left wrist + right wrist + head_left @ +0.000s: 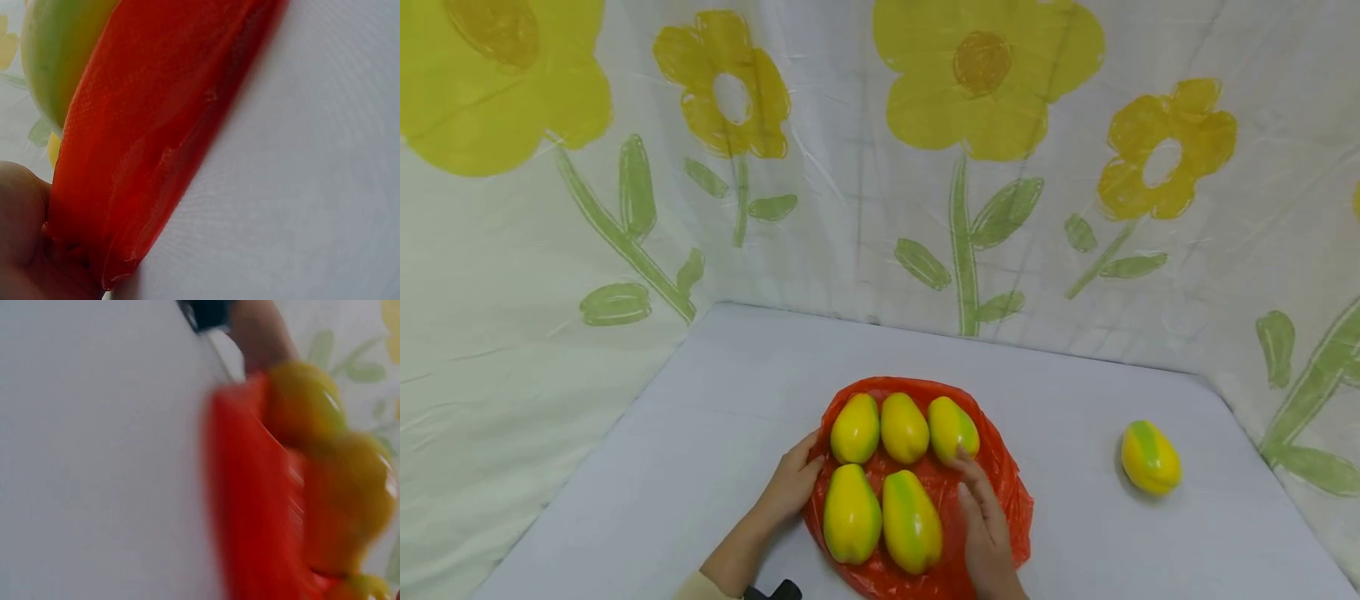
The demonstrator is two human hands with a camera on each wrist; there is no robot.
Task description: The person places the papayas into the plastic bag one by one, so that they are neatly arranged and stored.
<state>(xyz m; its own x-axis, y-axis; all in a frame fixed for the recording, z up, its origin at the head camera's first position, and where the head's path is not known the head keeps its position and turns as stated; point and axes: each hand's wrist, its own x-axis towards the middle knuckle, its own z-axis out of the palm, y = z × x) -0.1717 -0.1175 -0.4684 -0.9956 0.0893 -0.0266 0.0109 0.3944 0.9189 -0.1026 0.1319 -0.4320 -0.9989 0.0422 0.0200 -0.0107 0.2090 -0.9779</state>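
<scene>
A red plastic bag (1011, 492) lies spread open on the table with several yellow-green papayas inside. Three papayas, the middle one (904, 428) among them, form the far row; two larger-looking ones, such as the left one (852, 515), lie nearer. My left hand (792, 483) grips the bag's left edge; its thumb (22, 212) shows beside the red plastic in the left wrist view. My right hand (987, 529) reaches over the bag's right side with fingers extended, fingertips right at the far-right papaya (951, 425). The right wrist view is blurred and shows the bag's side and papayas.
Another papaya (1151, 457) lies alone on the white table (685, 433), to the right of the bag. A white curtain (835, 208) printed with yellow flowers hangs behind the table and along its sides.
</scene>
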